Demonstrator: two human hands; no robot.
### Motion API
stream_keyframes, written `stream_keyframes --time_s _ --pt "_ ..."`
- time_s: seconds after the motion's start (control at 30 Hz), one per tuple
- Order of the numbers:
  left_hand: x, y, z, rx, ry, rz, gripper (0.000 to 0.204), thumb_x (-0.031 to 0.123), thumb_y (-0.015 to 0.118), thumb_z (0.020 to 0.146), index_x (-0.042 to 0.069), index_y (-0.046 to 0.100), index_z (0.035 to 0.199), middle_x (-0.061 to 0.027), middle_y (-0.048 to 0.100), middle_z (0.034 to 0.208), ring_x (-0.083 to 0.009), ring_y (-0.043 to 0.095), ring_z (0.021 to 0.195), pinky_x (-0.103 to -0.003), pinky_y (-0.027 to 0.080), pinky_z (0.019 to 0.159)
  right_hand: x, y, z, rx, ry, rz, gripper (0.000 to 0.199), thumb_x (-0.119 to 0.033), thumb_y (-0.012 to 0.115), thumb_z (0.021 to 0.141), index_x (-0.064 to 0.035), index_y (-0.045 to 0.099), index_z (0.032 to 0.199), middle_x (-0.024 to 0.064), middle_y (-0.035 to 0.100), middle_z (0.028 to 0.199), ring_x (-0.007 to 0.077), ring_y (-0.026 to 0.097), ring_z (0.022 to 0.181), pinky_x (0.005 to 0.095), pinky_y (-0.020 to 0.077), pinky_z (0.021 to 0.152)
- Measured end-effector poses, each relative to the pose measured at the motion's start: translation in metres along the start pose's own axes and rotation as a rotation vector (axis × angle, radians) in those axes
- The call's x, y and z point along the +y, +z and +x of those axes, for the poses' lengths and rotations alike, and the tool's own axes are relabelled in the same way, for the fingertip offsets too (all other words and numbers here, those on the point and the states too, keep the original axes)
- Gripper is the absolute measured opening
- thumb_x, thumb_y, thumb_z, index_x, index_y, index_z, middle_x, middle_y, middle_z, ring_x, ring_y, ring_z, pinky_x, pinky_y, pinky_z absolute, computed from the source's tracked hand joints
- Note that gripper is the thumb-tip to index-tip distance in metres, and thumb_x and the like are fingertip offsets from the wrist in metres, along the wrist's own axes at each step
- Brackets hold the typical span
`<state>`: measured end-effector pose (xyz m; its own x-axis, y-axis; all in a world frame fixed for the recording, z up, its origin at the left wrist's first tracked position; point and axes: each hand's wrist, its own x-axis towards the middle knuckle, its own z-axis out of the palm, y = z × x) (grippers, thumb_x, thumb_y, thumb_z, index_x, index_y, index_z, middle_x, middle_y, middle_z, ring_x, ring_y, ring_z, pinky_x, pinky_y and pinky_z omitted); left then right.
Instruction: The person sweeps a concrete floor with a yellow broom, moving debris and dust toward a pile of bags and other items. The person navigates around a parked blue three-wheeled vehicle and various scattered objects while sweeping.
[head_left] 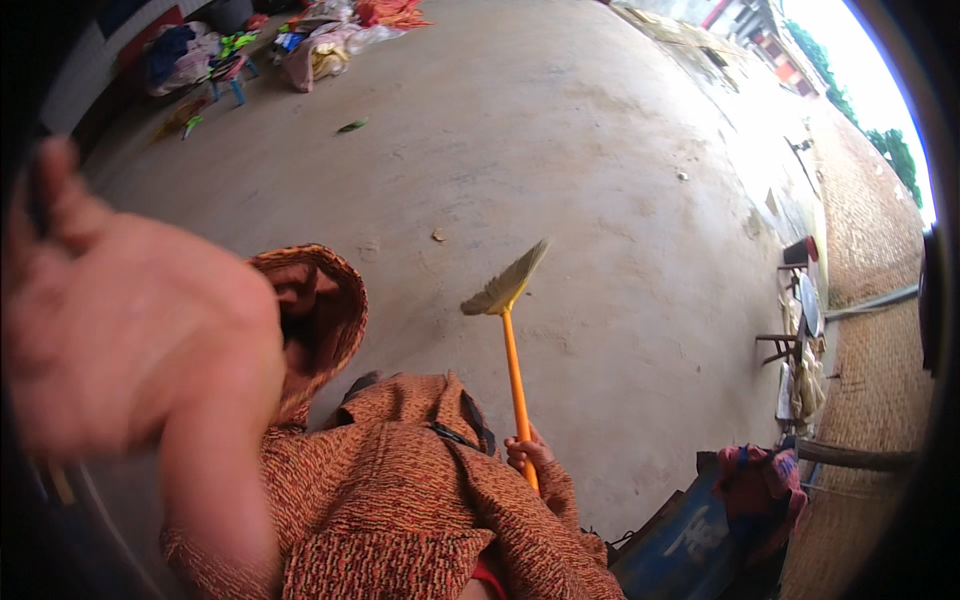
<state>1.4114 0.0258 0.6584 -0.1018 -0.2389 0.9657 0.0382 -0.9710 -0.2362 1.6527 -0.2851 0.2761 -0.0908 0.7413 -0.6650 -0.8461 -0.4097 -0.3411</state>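
Note:
My right hand [530, 452], low in the middle of the view, is closed around the orange handle of a broom [514, 372]. The broom slants up and away from me, and its fan-shaped, greyish-green bristle head is over the floor. Large and blurred at the left, my left hand [140, 320] is raised close to the camera. One digit stretches up apart from the rest, the other fingers run into the dark rim, and nothing shows in the hand. Its wide patterned sleeve [330, 340] hangs open beside it, next to the orange-brown jacket [390, 500] I wear.
Bare concrete floor [620, 220] spreads ahead, with a green leaf [353, 125] and a small brown scrap [438, 235] on it. Clothes pile up [330, 50] at the far left, near a small blue stool [230, 88]. Wooden stools [780, 345] line the right, with a blue panel [680, 540] nearer.

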Motion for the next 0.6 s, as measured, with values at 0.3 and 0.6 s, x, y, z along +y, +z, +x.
stream_keyframes --time_s 0.3,0.6 --pt "0.063 -0.101 -0.279 -1.06 -1.423 0.41 0.03 0.017 0.063 0.063 0.014 0.055 0.091 -0.0069 0.048 0.099 -0.0255 0.043 0.094 -0.038 0.031 0.085 -0.025 0.021 0.013 -0.099 0.26 -0.069 0.067 0.007 0.041 0.066 -0.0129 0.016 0.126 0.0129 0.05 0.079 0.0093 0.038 0.043 0.0217 0.0353 0.038" --pt "0.234 -0.235 -0.411 -2.108 -1.946 0.084 0.041 0.033 0.054 0.073 0.01 0.046 0.106 -0.0117 0.047 0.104 -0.0278 0.044 0.097 -0.038 0.038 0.08 -0.065 -0.032 0.055 0.179 0.3 0.036 0.039 0.002 0.044 0.067 0.0059 0.032 0.104 0.0158 0.045 0.077 0.0088 0.039 0.048 0.0177 0.0368 0.042"
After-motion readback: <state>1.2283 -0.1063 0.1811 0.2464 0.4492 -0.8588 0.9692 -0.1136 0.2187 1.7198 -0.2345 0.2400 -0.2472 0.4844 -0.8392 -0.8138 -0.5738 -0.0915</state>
